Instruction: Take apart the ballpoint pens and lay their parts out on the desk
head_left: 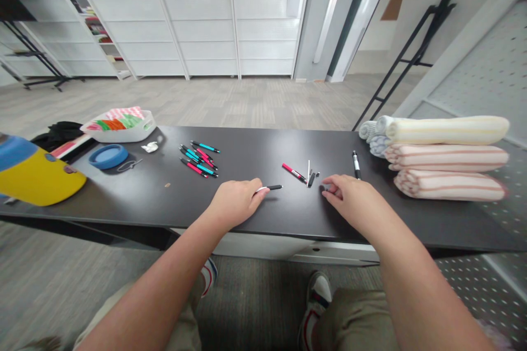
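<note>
Black and smooth, the tabletop (247, 148) stretches across the view above a grey wood-look floor (230, 98), facing a wall of white panelled cabinets (197, 16); a black ladder-like stand (401, 68) leans at the right, near white pegboard (486, 60). Toward the table's far left edge, a white basket (144, 127) holds pink-and-white, orange and green items too soft to identify, and a round blue dish (108, 158) sits just nearer, beside a yellow-and-blue visor-like piece (45, 178). Rolled striped towels (448, 157) are stacked at the right. The pen (274, 187) is in the left hand (236, 203), above the table's near middle, gripped between thumb and fingers; its black grip section points right, with a bit of white at the fingertips. The right hand (349, 196) has its fingers bent low over the tabletop; whether they pinch anything cannot be told. Between the hands lie a red pen (293, 172), a thin white refill (308, 173) and small black parts (312, 179). A white-and-black pen (356, 165) lies just beyond the right hand, and a pile of red and turquoise pens (200, 159) lies farther left.
</note>
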`<state>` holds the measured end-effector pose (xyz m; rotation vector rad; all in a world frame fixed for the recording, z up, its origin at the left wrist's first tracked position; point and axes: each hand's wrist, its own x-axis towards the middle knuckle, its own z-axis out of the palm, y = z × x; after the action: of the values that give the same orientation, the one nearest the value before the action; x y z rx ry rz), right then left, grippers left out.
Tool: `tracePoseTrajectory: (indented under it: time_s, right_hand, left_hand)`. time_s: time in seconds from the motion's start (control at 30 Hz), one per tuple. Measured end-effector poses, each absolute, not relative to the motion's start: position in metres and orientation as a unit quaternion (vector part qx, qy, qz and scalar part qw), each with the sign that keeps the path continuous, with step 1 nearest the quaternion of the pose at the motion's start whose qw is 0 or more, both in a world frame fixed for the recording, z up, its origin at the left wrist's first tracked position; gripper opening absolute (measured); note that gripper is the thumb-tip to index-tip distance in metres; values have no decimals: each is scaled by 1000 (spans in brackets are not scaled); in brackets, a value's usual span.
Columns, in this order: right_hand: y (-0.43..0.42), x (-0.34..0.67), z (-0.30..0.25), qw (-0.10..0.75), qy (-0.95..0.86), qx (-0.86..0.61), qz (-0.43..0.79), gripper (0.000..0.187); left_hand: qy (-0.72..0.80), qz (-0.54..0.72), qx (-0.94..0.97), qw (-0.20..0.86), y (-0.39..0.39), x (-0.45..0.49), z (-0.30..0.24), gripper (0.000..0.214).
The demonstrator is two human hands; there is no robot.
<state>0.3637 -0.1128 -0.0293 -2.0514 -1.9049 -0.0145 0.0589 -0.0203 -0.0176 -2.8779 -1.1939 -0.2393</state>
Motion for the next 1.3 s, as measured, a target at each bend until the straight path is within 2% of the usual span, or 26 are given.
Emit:
tracePoseTrajectory:
  time_s: [0.17, 0.4, 0.53, 0.77, 1.0, 1.13, 1.3]
  right_hand:
    - [-118, 334, -14, 261, -670, -694, -34, 19]
    - [-110, 282, -21, 325, -721, -608, 66, 29]
    - [-100, 276, -29, 315, -751, -572, 97, 20]
    - [-97, 280, -30, 303, -783, -526, 134, 25]
    - [-98, 281, -33, 306, -801, -502, 111, 29]
    - [-98, 282, -30, 319, -774, -525, 155, 34]
    - [-99, 288, -26, 323, -730, -556, 231, 43]
  left_hand:
    - [-373, -82, -924, 6, -20, 59, -20, 42]
    - [-331, -101, -938, -10, -21, 57, -22, 34]
    - [-293, -101, -951, -11, -21, 57, -22, 31]
    - [-278, -93, -955, -38, -20, 56, -23, 36]
    - [-256, -110, -956, -88, -12, 52, -25, 40]
    - [-256, -154, -953, -44, -15, 52, -27, 36]
    - [-226, -221, -943, 101, -23, 49, -30, 35]
